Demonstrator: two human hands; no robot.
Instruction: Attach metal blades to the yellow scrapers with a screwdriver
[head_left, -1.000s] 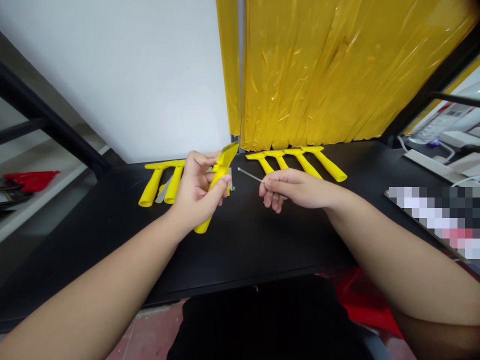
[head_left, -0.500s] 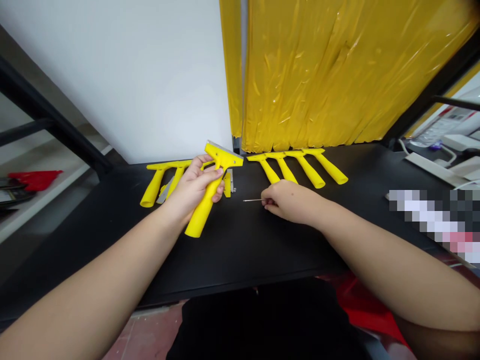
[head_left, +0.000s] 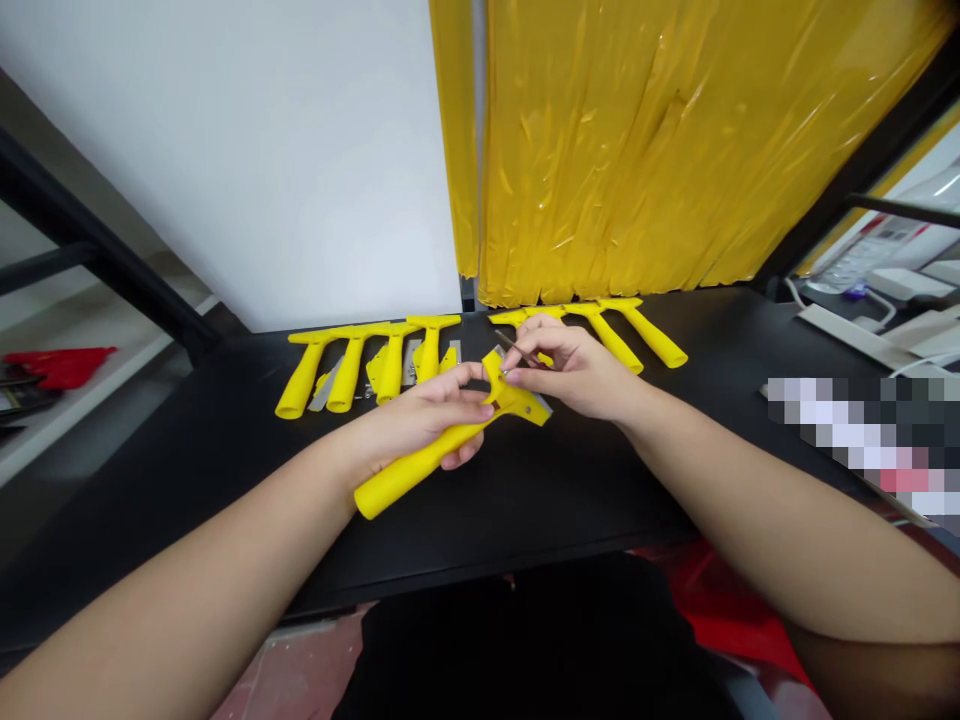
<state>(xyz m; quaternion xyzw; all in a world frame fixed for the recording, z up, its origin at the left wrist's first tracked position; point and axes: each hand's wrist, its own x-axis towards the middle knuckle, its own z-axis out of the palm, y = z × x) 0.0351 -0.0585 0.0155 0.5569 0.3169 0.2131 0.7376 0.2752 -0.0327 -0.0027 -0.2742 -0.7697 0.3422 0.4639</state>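
Observation:
My left hand (head_left: 442, 410) is wrapped round the neck of a yellow scraper (head_left: 420, 465), whose handle points down to the left. The scraper's head, with a metal blade along its edge, is turned to the right. Close over this head, my right hand (head_left: 577, 365) pinches a thin metal hex key (head_left: 521, 350) between thumb and fingers. It lies by a screw (head_left: 506, 371) at the upper end of the head; whether its tip sits in the screw I cannot tell. A second screw (head_left: 528, 409) shows lower on the head.
Several yellow scraper handles stand in a row (head_left: 304, 375) at the back left, with blades (head_left: 328, 385), yellow plates and small screws among them. More yellow handles (head_left: 656, 335) are at the back right, partly behind my right hand. A white panel and yellow-wrapped sheet rise behind the black table (head_left: 525, 520).
The scraper has moved right and down and tilted, its head now facing right. My right hand has risen to the head with the hex key.

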